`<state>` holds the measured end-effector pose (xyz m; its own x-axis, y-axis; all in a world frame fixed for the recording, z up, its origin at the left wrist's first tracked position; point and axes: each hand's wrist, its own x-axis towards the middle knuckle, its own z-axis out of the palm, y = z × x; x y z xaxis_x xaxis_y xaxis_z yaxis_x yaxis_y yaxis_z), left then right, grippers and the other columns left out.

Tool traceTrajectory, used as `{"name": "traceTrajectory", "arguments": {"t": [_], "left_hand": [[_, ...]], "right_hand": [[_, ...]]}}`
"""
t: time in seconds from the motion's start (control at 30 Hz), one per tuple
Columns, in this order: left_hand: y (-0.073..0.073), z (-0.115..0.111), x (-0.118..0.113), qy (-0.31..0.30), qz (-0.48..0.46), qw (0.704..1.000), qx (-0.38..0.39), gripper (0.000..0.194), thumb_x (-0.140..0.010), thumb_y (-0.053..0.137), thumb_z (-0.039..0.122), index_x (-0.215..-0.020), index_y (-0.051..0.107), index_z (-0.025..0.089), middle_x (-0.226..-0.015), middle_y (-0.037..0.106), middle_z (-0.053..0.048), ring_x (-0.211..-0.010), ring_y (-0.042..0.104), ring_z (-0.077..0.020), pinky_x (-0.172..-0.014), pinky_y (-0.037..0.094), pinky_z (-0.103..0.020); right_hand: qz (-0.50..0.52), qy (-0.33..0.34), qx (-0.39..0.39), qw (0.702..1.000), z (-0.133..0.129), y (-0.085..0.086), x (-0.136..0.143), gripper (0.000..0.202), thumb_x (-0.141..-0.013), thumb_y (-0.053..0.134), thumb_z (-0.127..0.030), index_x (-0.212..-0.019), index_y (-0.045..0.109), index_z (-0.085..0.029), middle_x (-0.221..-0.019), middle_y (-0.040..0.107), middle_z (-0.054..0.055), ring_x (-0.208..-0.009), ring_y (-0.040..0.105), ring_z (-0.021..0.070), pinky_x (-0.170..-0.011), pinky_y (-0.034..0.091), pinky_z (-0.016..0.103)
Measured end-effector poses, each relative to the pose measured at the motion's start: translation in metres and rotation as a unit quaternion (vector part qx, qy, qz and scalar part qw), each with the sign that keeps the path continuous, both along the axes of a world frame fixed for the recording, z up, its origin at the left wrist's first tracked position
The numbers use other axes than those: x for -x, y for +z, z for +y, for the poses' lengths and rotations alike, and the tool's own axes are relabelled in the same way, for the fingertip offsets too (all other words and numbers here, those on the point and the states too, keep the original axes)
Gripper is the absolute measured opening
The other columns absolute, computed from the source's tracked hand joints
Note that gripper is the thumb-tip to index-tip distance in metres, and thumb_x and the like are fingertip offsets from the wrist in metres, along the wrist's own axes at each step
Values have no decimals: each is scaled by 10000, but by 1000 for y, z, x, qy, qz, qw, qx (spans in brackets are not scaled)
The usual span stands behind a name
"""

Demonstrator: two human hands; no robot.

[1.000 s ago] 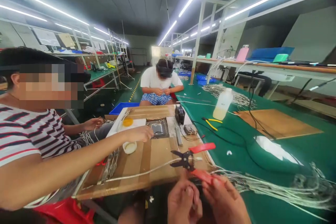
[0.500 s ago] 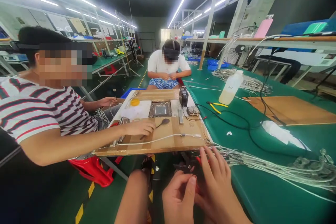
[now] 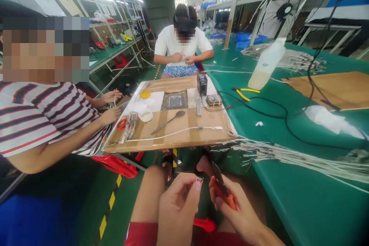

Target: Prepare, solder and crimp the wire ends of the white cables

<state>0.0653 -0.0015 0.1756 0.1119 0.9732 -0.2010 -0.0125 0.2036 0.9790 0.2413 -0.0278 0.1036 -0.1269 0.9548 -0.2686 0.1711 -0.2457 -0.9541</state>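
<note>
Above my lap, my left hand pinches a tiny wire end between thumb and forefinger. Its tip pokes out past the fingertips; the rest is hidden in the hand. To the right, my right hand is wrapped around pliers with dark jaws and orange-red handles. The jaws point up and away from me, a short way apart from the wire end. Whether the jaws are open is hard to make out. Nearest to my hands on the bench is a bundle of thin white cables, its loose ends hanging over the edge.
A cardboard-covered board ahead bears a dark spoon-like tool, a white cable and a small black fan. On the green bench are yellow-handled pliers and a bottle. Co-workers sit left and opposite.
My right hand has drawn back from the left, and the pliers now show clearly. My view has tilted down. The left co-worker's hand has left the spoon-like tool and gone back towards their lap.
</note>
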Motion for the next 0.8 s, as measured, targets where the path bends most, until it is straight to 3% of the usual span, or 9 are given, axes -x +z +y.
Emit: {"name": "traceTrajectory", "arguments": {"t": [0.13,0.27,0.4,0.6,0.8], "left_hand": [[8,-1,2,8,35,999,-10,345,-908,716,472,-931,725,128,-919,683,-89,-772,593,-120,-565,419,-152],[17,1,2,-2,61,997,-52,190,-925,695,330,-880,730,148,-873,687,-51,-858,649,-127,-768,530,-160],[16,5,3,8,93,987,-130,123,-896,669,223,-816,728,149,-827,692,-33,-791,655,-93,-730,532,-104],[16,8,1,23,104,984,-144,116,-840,643,184,-737,677,141,-755,669,-34,-763,667,-104,-699,558,-109],[18,8,2,38,137,978,-153,137,-828,666,206,-715,691,134,-710,673,-28,-648,632,-81,-595,524,-84]], "right_hand": [[-129,60,43,989,-2,15,8,253,-842,532,-317,-1016,626,-160,-923,639,-10,-854,469,12,-850,347,141],[-124,67,43,989,-5,20,15,241,-808,528,-255,-1006,629,-161,-867,647,-39,-810,483,-3,-794,327,125],[-89,71,20,993,-7,15,18,213,-824,512,-268,-968,618,-154,-845,639,-43,-770,474,-14,-744,323,113],[-110,90,-22,990,-11,13,18,152,-830,496,-227,-907,596,-143,-832,615,-41,-767,442,-20,-782,318,110],[-113,111,28,987,-10,21,18,179,-817,500,-193,-957,610,-169,-885,633,-59,-820,470,-14,-817,330,113]]}}
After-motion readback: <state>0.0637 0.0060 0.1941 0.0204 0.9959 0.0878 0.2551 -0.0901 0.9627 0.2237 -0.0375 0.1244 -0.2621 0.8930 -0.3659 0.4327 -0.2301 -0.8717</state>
